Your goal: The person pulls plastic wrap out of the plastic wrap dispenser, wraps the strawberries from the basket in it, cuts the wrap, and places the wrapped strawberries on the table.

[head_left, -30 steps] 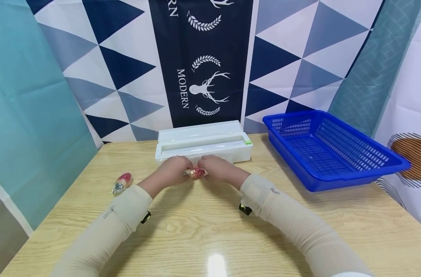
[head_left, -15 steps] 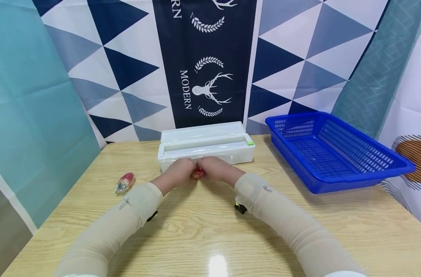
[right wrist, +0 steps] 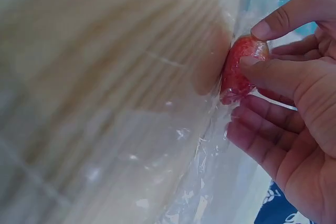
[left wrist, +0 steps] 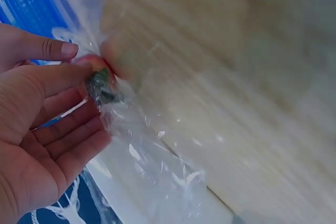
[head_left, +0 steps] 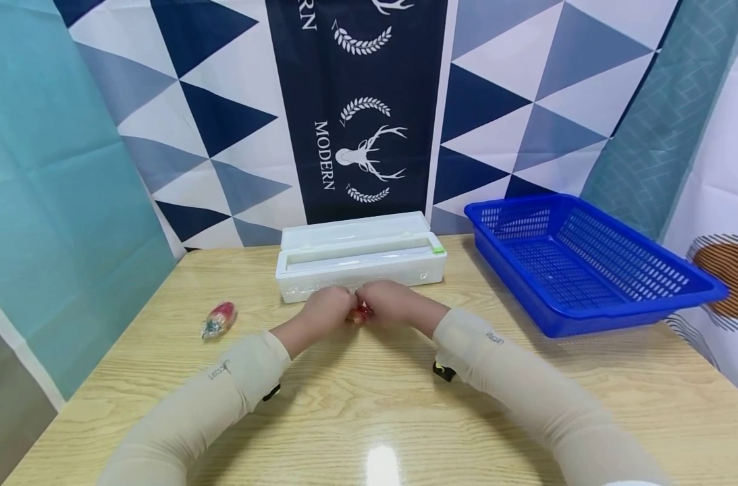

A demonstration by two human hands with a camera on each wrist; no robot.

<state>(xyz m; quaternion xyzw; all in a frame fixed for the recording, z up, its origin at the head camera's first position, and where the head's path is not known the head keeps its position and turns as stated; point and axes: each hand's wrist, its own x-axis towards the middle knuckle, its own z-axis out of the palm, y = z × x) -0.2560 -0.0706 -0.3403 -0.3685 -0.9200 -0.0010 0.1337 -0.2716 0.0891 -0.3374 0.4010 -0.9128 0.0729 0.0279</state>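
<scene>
A red strawberry (head_left: 359, 314) with a green leafy top is between both hands, low over the table in front of the white box. Clear cling film (left wrist: 152, 150) clings round it and stretches off it in creases. My left hand (head_left: 327, 312) pinches the leafy end between thumb and fingers, its other fingers extended below. The red body (right wrist: 242, 72) is pinched by my right hand (head_left: 388, 304), the thumb lying on its side. In the head view the hands hide most of the strawberry. Another film-wrapped strawberry (head_left: 220, 320) lies on the table at left.
Behind the hands stands a long white cling film dispenser (head_left: 362, 275), its lid raised and a roll inside. A blue plastic basket (head_left: 593, 270) sits at the right of the wooden table (head_left: 344, 412). Patterned cloth (head_left: 223, 121) hangs behind.
Both hands have drawn slightly toward the person and to the right, carrying the strawberry away from the box. The strawberry has turned between the fingers. The other wrapped strawberry stays put.
</scene>
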